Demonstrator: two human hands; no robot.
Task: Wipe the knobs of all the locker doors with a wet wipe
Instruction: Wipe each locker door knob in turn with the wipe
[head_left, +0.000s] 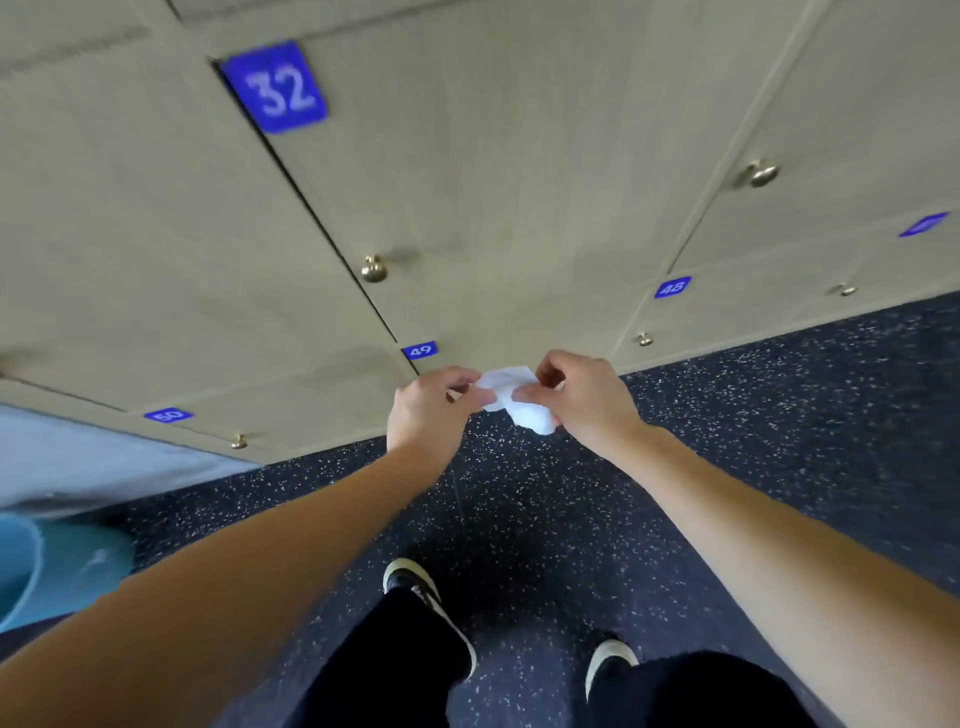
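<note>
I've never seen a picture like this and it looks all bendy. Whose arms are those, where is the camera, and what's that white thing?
The camera sits on a person's head and looks down, so you see their own arms and shoes. Its wide lens bends things. The left hand and right hand both pinch a white wet wipe between them. In front are beige locker doors with blue number labels, like 32, and small round knobs. The wipe touches no knob yet. Below is a dark speckled floor.

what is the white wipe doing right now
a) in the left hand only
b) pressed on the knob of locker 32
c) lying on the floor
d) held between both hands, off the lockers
d: the left hand and right hand both pinch the wet wipe in the air, clear of the knob on locker 32.
</note>
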